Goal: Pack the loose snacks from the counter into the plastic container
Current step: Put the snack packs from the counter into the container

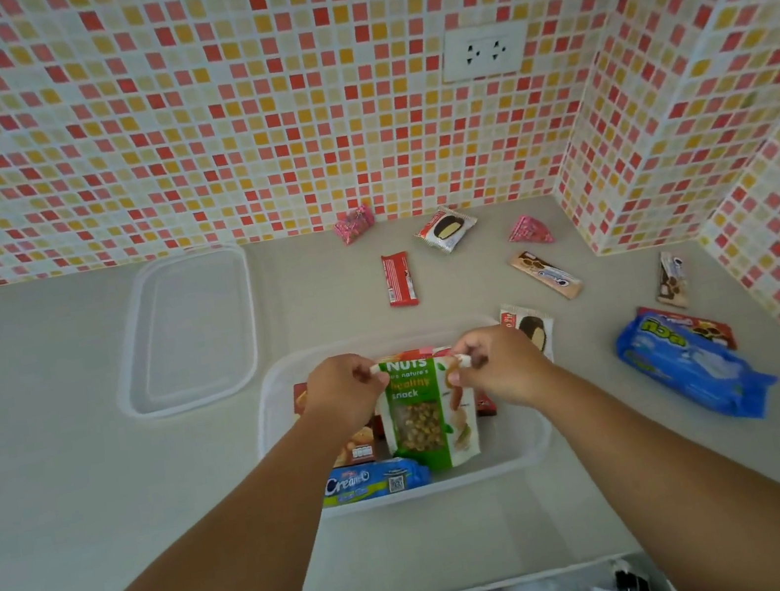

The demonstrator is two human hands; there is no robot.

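Hands pinch the top corners of the nuts pouch (pixel 423 409): left hand (pixel 345 391) at the pouch's left corner, right hand (pixel 499 367) at its right, fingers curled on the seal strip. All places below are given relative to the container (pixel 533 437).

Left of and behind the container: its lid (pixel 188 330), flat on the worktop (pixel 42 461), well apart.

Inside the container: the pouch hangs upright over the middle; a blue biscuit roll (pixel 373 480) lies along the near wall; red-orange packs (pixel 357 444) lie partly hidden beneath the pouch.

Behind and right of the container, loose on the worktop: a red bar (pixel 398 279), two pink sweets (pixel 354 223) (pixel 529 230), a pie pack (pixel 445 229), a tan wafer (pixel 546 275), a second pie pack (pixel 531 327) touching the right rim, a small brown pack (pixel 670 279), and a large blue bag (pixel 692 367) overlapping a red pack (pixel 695 326).

Risks, as judged: the pouch, if left standing, may rise above the rim and stop the lid seating; laid flat, it may crowd out the many remaining snacks. The large blue bag looks bulky enough to overfill the container. Pressing down could crush biscuits below.
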